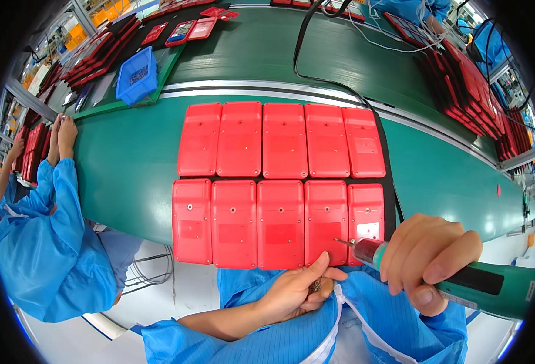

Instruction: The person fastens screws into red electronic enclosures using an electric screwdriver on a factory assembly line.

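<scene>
My right hand (pixel 428 258) is wrapped round a green electric screwdriver (pixel 498 285), whose bit points left over the near row of red plastic casings (pixel 281 233). The bit's tip is by the lower part of the casing second from the right; whether it touches is hard to tell. My left hand (pixel 298 288) is curled at the near edge of that same casing, its thumb up against the edge. A clump of small metal screws (pixel 315 285) shows between its fingers. A far row of similar casings (pixel 284 141) lies behind, all on a black mat (pixel 389 209).
A blue bin (pixel 137 76) of small parts stands at the back left. A black cable (pixel 334 82) hangs across the green table (pixel 128 164). Stacked red casings (pixel 461 91) rise at the right. A co-worker in blue (pixel 49 242) sits on the left.
</scene>
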Available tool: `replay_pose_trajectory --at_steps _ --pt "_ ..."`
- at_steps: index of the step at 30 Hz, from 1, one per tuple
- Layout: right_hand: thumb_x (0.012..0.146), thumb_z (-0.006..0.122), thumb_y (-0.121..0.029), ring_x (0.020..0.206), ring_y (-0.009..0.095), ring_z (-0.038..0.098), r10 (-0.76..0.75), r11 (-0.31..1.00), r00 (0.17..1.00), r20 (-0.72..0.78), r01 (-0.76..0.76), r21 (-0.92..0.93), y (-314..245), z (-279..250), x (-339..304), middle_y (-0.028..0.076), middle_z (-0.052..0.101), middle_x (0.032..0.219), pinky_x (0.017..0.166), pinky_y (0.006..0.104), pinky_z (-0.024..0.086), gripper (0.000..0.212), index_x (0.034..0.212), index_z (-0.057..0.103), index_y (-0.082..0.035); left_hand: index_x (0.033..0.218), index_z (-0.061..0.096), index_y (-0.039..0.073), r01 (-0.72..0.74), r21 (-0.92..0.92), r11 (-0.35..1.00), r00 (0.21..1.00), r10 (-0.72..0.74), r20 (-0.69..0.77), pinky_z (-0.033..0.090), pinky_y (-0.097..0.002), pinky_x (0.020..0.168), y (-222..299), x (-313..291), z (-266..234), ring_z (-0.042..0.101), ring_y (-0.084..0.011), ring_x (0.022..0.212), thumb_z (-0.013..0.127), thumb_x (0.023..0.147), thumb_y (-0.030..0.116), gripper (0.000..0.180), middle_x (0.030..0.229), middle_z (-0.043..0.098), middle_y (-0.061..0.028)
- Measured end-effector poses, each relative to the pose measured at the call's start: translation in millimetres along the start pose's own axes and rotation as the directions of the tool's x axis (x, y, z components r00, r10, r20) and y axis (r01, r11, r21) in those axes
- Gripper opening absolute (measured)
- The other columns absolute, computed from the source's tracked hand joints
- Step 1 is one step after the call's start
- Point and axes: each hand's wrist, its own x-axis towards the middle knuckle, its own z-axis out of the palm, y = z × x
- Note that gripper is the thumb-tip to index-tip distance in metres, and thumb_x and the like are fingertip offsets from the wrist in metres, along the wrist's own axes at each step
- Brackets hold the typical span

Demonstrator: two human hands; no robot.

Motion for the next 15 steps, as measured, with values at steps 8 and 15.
replay_pose_trajectory --at_steps 8,15 --pt "0.059 0.065 0.004 0.038 0.021 0.049 0.042 0.999 0.999 -0.012 -0.042 0.0 2 6 4 0.009 0.05 0.05 0.035 0.03 0.041 0.02 0.071 0.05 0.001 0.103 0.051 0.002 0.038 0.052 0.998 0.999 -0.038 0.004 0.02 -0.019 0.039 5 0 0 0.023 -0.0061 0.043 0.024 0.089 0.047 0.054 0.056 0.033 0.0" --pt "0.054 0.061 0.011 0.037 0.021 0.048 0.063 0.997 0.992 -0.109 -0.058 0.046 7 13 4 0.009 0.048 0.047 0.035 0.0299 0.039 0.02 0.062 0.046 0.001 0.099 0.052 -0.002 0.045 -0.043 0.998 0.997 -0.042 0.064 0.018 -0.0189 0.036 1 3 -4 0.024 -0.0052 0.043 0.028 0.089 0.045 0.054 0.061 0.038 -0.0009"
